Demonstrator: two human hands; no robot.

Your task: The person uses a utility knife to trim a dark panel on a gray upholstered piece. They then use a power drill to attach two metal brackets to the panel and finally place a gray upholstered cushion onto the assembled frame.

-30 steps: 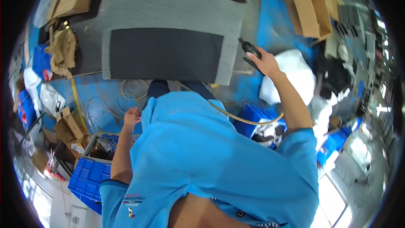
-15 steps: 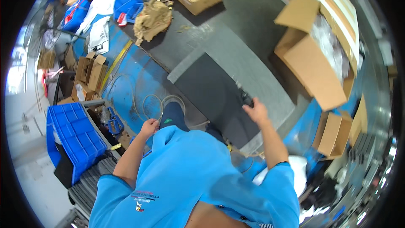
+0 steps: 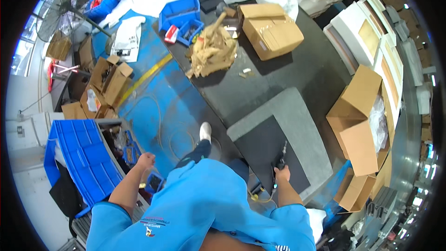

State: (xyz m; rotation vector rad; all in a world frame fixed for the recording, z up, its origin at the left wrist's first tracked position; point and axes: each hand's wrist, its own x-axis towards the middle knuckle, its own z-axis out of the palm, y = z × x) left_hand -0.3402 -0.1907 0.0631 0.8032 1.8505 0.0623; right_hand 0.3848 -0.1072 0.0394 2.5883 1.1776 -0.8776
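Head view has swung left; left hand (image 3: 146, 160) now sits at 8 o'clock near a blue bin (image 3: 130, 155), fingers loosely curled, can't tell if pinching anything. Right hand (image 3: 282, 174), fingers wrapped around tool (image 3: 281, 161), 4 o'clock, over black sheet (image 3: 258, 140); work seems paused.

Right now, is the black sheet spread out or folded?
Spread out: the black sheet lies flat across the grey panel, no fold visible.
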